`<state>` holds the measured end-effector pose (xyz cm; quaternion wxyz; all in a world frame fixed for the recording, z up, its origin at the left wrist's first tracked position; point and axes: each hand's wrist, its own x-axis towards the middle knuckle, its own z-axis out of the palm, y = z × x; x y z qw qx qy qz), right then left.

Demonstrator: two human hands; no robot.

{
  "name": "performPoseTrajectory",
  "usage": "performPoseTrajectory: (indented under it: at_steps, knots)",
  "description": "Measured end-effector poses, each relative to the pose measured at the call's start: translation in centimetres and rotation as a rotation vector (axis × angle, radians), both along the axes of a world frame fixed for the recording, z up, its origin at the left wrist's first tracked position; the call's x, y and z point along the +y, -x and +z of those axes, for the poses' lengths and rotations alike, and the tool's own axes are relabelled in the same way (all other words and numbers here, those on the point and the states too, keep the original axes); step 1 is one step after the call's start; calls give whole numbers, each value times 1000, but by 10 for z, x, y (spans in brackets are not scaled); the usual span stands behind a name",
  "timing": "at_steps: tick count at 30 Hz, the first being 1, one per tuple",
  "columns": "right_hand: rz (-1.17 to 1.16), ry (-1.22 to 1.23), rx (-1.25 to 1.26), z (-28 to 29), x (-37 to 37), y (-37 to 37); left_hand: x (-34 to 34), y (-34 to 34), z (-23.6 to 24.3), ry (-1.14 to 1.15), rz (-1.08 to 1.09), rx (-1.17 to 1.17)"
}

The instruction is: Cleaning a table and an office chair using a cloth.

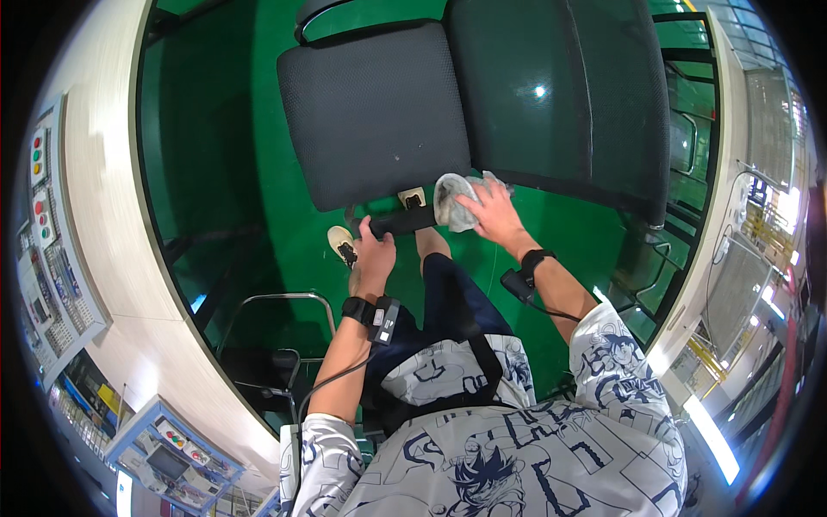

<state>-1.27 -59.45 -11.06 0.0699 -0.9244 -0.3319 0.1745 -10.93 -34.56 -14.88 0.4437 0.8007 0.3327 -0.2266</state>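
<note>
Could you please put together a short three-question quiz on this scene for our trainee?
1. Which hand holds the grey cloth?
2. True or false: the chair seat is bright red.
3. What is the left hand closed on?
A) a screwdriver
B) a black bar
C) a coiled hose

Key:
1. The right hand, with the grey cloth bunched under its fingers.
2. False; it is dark grey.
3. B
</note>
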Motion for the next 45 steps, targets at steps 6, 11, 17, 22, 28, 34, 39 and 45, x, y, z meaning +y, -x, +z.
performPoseTrajectory:
  at_steps: [6,11,17,22,28,34,39,45]
  knots:
    - [54,-31,89,9,62,-20,11,9,-3,332,159,-55]
    - [164,74,225,24,82,-31,39,19,15,417,132,-160]
    - [60,475,-244,63,-17,-76,59,19,35,449,193,-129]
    - [6,542,-495,107,-27,-132,49,2,47,507,221,-168]
    - [-28,360,-826,144,-7,-254,-7,-23,43,452,191,-233]
    - [345,687,-447,99,-6,-221,-87,-66,58,671,343,-219]
    - [523,644,69,153,-29,-155,-172,-95,84,614,16,-368]
    - [605,636,-90,217,-36,-180,-200,-105,138,670,-111,-383]
